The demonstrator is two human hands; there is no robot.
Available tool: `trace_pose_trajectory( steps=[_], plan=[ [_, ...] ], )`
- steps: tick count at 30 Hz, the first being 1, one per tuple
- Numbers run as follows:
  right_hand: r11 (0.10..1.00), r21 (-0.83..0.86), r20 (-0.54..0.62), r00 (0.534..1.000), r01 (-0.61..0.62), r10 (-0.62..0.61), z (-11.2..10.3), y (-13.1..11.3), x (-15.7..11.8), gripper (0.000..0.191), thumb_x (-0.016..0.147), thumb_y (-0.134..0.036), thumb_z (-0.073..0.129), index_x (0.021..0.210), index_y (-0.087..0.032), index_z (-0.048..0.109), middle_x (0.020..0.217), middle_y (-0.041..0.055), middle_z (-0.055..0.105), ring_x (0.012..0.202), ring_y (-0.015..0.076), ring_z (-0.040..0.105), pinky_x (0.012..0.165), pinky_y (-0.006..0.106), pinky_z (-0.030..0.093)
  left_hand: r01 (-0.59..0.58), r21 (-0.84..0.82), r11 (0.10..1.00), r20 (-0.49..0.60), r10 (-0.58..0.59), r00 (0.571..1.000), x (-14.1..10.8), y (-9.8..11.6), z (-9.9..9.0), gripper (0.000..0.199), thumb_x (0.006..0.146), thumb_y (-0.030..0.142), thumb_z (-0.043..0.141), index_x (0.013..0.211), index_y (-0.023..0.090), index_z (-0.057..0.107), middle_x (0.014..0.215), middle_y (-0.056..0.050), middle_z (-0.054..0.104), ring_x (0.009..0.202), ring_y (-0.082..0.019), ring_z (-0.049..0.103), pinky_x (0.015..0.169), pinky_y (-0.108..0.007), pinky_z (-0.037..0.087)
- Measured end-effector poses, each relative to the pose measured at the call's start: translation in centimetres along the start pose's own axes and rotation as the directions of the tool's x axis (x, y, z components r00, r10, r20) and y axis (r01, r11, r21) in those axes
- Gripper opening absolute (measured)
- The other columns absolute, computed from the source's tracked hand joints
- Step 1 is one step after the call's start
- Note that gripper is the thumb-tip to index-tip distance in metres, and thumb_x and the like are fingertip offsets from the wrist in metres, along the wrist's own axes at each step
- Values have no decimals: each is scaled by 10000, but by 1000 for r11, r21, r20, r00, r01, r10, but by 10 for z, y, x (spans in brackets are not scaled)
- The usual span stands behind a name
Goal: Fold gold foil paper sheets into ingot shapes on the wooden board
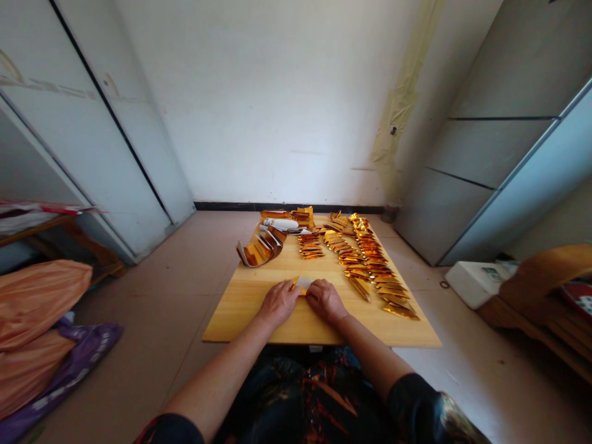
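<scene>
Between my hands lies a small sheet of gold foil paper (pixel 304 282), its pale side partly showing and a gold edge turned up. My left hand (pixel 279 302) grips its left end, fingers bent and pressed together. At the right end, my right hand (pixel 326 300) has its fingers curled down onto the paper. My fingers cover much of the sheet. Beyond them, folded gold foil pieces (pixel 374 259) stand in overlapping rows on the right of the wooden table (pixel 250 308). A shorter row of folded pieces (pixel 309 245) sits near the middle.
A curved brown holder with gold sheets (pixel 263 248) stands at the table's back left, beside a white roll-like item (pixel 280 224). Orange and purple bags (pixel 41 314) lie on the left. A white box (pixel 472 283) and wooden furniture (pixel 531 308) stand on the right.
</scene>
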State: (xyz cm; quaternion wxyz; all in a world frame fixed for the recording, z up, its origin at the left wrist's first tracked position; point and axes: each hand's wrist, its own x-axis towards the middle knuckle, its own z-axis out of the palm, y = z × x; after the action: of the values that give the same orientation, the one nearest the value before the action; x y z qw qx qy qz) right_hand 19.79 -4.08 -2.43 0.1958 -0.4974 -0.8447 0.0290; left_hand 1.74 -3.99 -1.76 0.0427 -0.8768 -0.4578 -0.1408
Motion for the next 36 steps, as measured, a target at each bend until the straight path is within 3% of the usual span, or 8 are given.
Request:
trace_pose_trajectory(
  steps=[4,14,26,36],
  plan=[
    [995,76,43,997,-71,68,-2,3,5,141,860,-196,517,828,-168,652,866,46,610,828,148,522,743,249,369,-4,10,1000,-4,5,1000,-2,0,0,212,883,161,415,904,182,625,993,-86,616,954,-183,566,886,-330,473],
    [959,-36,200,938,-281,283,-14,-9,24,195,890,-285,502,847,-160,645,900,51,620,825,133,554,682,219,355,-70,-60,996,23,71,997,-7,-10,6,255,894,155,397,1059,173,590,1187,-120,578,1123,-203,516,987,-370,425],
    [947,-180,212,929,-268,303,-13,-13,28,220,896,-316,483,908,-164,642,960,83,627,848,167,593,665,242,389,-62,-55,997,29,64,998,-6,-11,12,271,899,155,358,1054,174,580,1158,-108,592,1109,-204,519,974,-376,425],
    [941,-197,247,915,-275,319,-12,-13,33,247,893,-315,471,960,-156,647,984,107,634,877,188,620,684,252,426,-66,-113,991,29,69,997,-8,-10,8,271,915,226,385,1076,188,599,1189,-102,578,1132,-224,504,980,-385,411]
  ],
)
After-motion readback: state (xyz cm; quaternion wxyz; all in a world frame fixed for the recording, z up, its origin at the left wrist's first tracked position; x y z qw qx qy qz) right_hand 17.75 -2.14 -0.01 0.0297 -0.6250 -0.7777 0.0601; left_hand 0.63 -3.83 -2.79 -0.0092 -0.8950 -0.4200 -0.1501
